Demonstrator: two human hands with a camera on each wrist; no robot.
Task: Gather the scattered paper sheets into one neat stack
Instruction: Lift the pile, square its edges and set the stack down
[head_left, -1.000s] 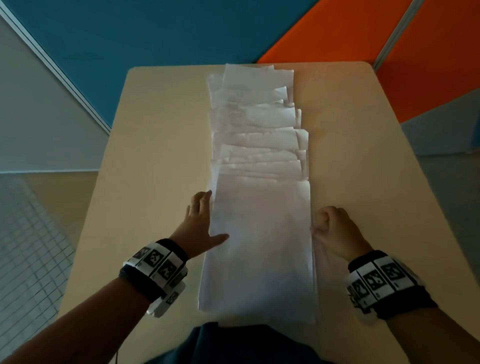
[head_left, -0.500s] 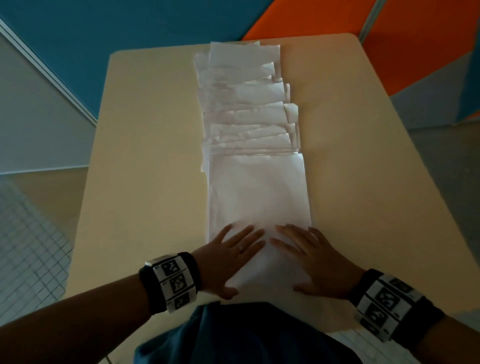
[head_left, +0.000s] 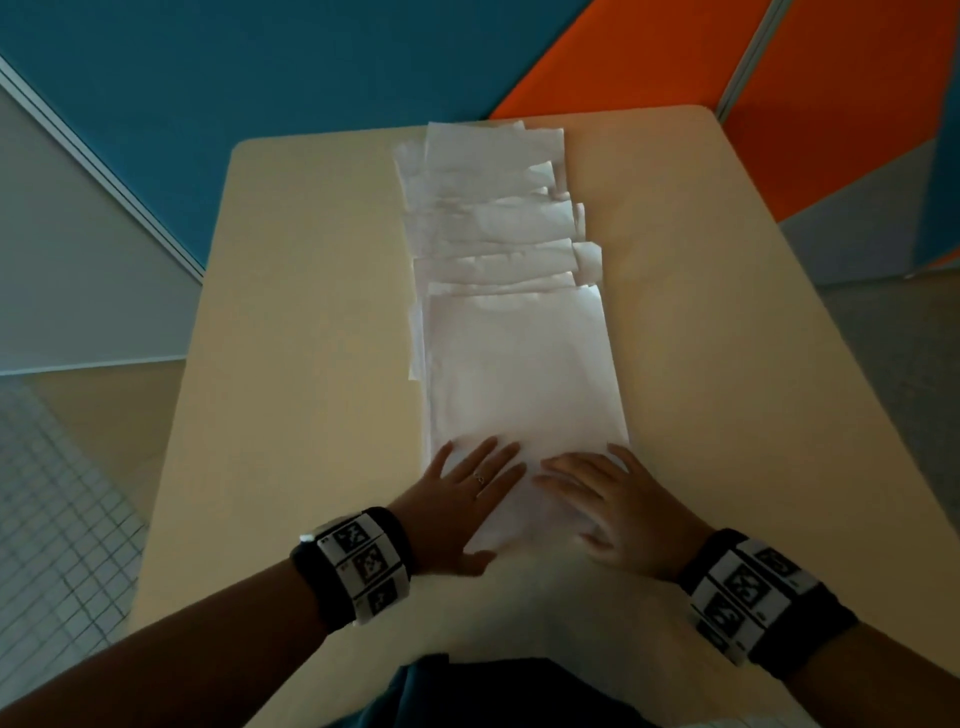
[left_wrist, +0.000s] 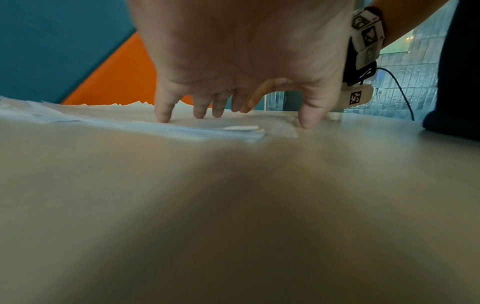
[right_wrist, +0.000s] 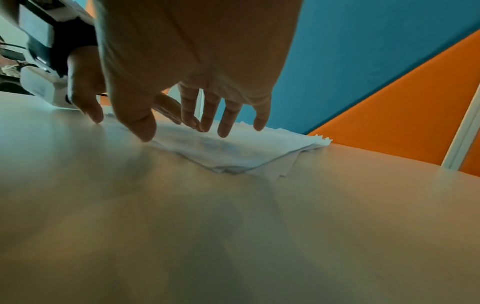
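Both hands, left hand (head_left: 462, 499) and right hand (head_left: 618, 512), flat with fingers spread on the paper sheets' (head_left: 519, 364) near end.

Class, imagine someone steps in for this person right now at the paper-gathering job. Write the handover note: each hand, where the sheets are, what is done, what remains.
Left hand: open, fingers spread flat on the near end of the paper sheets; no grip on anything.
Right hand: open, pressing flat on the same near end, beside the left.
Sheets: one long overlapping row down the middle of the beige table, from the near edge to the far edge. Far sheets are staggered with corners sticking out.
Done: sheets lined up in a single row.
Left: slide the far sheets toward the near pile, then square the edges into one stack.
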